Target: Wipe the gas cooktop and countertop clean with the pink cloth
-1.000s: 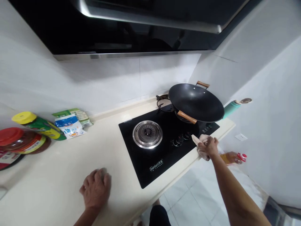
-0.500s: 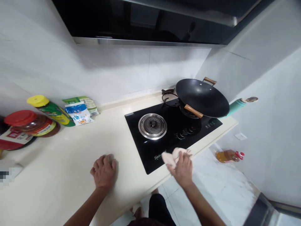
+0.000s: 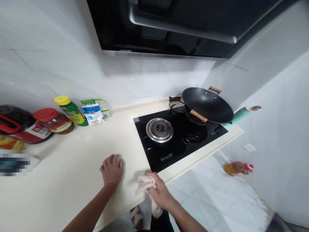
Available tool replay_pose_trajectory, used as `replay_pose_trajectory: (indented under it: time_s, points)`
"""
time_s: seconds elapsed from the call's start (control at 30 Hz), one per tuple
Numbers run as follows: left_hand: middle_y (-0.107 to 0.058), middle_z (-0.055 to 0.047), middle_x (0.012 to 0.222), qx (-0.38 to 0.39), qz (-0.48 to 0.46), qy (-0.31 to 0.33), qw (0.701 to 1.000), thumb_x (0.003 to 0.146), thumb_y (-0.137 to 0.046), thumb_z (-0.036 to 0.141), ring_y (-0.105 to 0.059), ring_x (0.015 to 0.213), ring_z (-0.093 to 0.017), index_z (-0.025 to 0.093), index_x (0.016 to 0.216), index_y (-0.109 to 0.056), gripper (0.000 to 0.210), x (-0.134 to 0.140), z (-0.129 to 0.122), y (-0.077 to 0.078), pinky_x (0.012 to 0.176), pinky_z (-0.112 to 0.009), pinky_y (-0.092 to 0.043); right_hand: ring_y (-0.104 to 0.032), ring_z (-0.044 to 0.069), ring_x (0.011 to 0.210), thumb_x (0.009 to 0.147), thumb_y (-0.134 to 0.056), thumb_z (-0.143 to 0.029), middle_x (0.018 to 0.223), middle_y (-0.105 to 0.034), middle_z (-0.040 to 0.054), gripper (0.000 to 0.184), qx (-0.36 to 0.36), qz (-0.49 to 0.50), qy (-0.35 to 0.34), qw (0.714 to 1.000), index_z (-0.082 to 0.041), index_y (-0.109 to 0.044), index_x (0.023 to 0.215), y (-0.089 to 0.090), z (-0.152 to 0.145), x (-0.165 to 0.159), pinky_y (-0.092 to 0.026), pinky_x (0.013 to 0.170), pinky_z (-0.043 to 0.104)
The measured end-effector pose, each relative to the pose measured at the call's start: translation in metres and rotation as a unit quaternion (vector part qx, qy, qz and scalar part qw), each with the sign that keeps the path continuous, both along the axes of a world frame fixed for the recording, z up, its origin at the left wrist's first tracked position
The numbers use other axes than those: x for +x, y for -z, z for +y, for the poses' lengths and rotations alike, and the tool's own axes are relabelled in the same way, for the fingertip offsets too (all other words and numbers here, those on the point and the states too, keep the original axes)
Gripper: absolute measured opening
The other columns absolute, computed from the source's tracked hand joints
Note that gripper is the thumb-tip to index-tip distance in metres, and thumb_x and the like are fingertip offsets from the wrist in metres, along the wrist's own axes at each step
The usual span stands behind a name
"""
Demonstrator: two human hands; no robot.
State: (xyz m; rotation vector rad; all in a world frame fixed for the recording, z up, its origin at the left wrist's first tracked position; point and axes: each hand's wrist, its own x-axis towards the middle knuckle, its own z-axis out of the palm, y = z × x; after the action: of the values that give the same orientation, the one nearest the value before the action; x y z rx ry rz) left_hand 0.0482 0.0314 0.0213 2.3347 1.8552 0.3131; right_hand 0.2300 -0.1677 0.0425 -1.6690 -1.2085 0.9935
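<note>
My right hand (image 3: 161,192) grips a crumpled pale pink cloth (image 3: 146,182) at the front edge of the counter, by the near left corner of the gas stove (image 3: 166,151). Part of the cloth hangs below the hand, over the edge. My left hand (image 3: 112,170) rests palm down on the cream countertop (image 3: 79,174), left of the stove, holding nothing, its fingers slightly bent. A round burner (image 3: 159,130) without a grate sits on the stove's left side. On the right burner stands a black wok (image 3: 207,104) with wooden handles.
Along the wall at left stand a red-lidded jar (image 3: 54,120), a yellow-capped green bottle (image 3: 71,110), small packets (image 3: 93,114) and a black-and-red appliance (image 3: 21,124). A range hood (image 3: 159,35) hangs above. An oil bottle (image 3: 236,168) is at lower right, below counter level.
My right hand has moved left with the cloth, from the stove's front edge to the counter by its near left corner. My left hand stays on the counter. The view has shifted left.
</note>
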Motion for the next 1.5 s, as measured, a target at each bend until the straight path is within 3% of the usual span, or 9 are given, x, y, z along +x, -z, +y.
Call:
replay_pose_trajectory:
  time_s: [0.1, 0.3, 0.47, 0.73, 0.87, 1.03, 1.17, 1.33, 1.5]
  points:
    - [-0.057, -0.018, 0.145, 0.002, 0.001, 0.0, 1.0, 0.101, -0.036, 0.041, -0.047, 0.133, -0.035, 0.018, 0.132, -0.064, 0.048, -0.001, 0.0, 0.0, 0.108, -0.053, -0.038, -0.067, 0.024, 0.103, 0.091, -0.045, -0.034, 0.114, -0.073, 0.0042, 0.043, -0.018, 0.045, 0.099, 0.994, -0.026, -0.062, 0.129, -0.011, 0.016, 0.056, -0.054, 0.091, 0.037]
    - [-0.058, -0.016, 0.145, 0.006, 0.006, 0.0, 1.0, 0.101, -0.036, 0.04, -0.048, 0.132, -0.034, 0.019, 0.13, -0.065, 0.046, -0.001, -0.001, 0.001, 0.108, -0.052, -0.038, -0.067, 0.026, 0.099, 0.087, -0.043, -0.05, 0.106, -0.073, 0.007, 0.05, -0.012, -0.109, 0.231, 0.967, -0.02, -0.065, 0.122, -0.002, 0.038, 0.188, -0.055, 0.091, 0.04]
    - [-0.059, -0.017, 0.143, 0.005, 0.015, -0.002, 1.0, 0.101, -0.037, 0.039, -0.048, 0.132, -0.034, 0.019, 0.129, -0.066, 0.045, -0.002, 0.0, 0.004, 0.108, -0.052, -0.038, -0.05, 0.038, 0.131, 0.086, -0.047, -0.051, 0.135, -0.059, 0.0222, 0.055, 0.006, -0.214, 0.313, 0.925, -0.015, -0.065, 0.124, -0.001, 0.028, 0.236, -0.038, 0.113, 0.058]
    - [-0.06, -0.017, 0.141, 0.006, 0.02, 0.001, 1.0, 0.101, -0.038, 0.037, -0.048, 0.132, -0.034, 0.017, 0.127, -0.067, 0.043, -0.002, 0.001, 0.008, 0.108, -0.053, -0.038, -0.025, 0.044, 0.154, 0.097, -0.048, -0.067, 0.162, -0.037, 0.0206, 0.076, -0.005, -0.465, 0.177, 0.868, -0.02, -0.044, 0.156, 0.046, 0.02, 0.157, -0.03, 0.118, 0.065]
    - [-0.059, -0.018, 0.141, 0.007, 0.026, 0.005, 1.0, 0.101, -0.039, 0.037, -0.048, 0.131, -0.034, 0.015, 0.127, -0.066, 0.044, -0.002, 0.001, 0.007, 0.108, -0.053, -0.038, -0.019, 0.047, 0.156, 0.091, -0.053, -0.072, 0.166, -0.032, 0.0235, 0.09, -0.059, -0.478, 0.204, 0.852, -0.017, -0.038, 0.161, 0.051, 0.059, 0.173, -0.027, 0.118, 0.065]
    - [-0.059, -0.018, 0.141, 0.014, 0.029, 0.008, 0.999, 0.1, -0.039, 0.036, -0.047, 0.132, -0.034, 0.017, 0.128, -0.066, 0.043, -0.001, 0.002, 0.008, 0.108, -0.053, -0.038, -0.024, 0.045, 0.155, 0.094, -0.056, -0.057, 0.164, -0.036, 0.0243, 0.08, -0.122, -0.457, 0.191, 0.86, -0.012, -0.042, 0.159, 0.028, 0.1, 0.179, -0.024, 0.122, 0.061]
    - [-0.058, -0.019, 0.14, 0.015, 0.025, 0.008, 1.0, 0.1, -0.039, 0.037, -0.047, 0.132, -0.035, 0.016, 0.128, -0.066, 0.044, 0.0, 0.003, 0.009, 0.107, -0.054, -0.038, -0.022, 0.046, 0.157, 0.093, -0.061, -0.047, 0.165, -0.035, 0.0254, 0.079, -0.102, -0.429, 0.091, 0.893, -0.01, -0.042, 0.16, 0.019, 0.106, 0.092, -0.021, 0.125, 0.06]
    - [-0.058, -0.019, 0.141, 0.016, 0.021, 0.013, 1.0, 0.1, -0.037, 0.038, -0.047, 0.131, -0.035, 0.015, 0.128, -0.064, 0.046, -0.001, 0.002, 0.005, 0.106, -0.054, -0.039, -0.017, 0.038, 0.16, 0.091, -0.067, -0.043, 0.168, -0.035, 0.0167, 0.075, -0.008, -0.332, -0.101, 0.938, -0.022, -0.044, 0.16, 0.023, 0.082, -0.021, -0.016, 0.129, 0.057]
    - [-0.057, -0.018, 0.142, 0.012, 0.016, 0.013, 1.0, 0.1, -0.037, 0.039, -0.046, 0.133, -0.036, 0.016, 0.131, -0.063, 0.047, -0.002, 0.003, 0.002, 0.107, -0.056, -0.038, -0.025, 0.032, 0.158, 0.09, -0.069, -0.046, 0.162, -0.043, 0.0125, 0.072, 0.005, -0.281, -0.132, 0.95, -0.028, -0.047, 0.156, 0.017, 0.042, -0.022, -0.009, 0.13, 0.055]
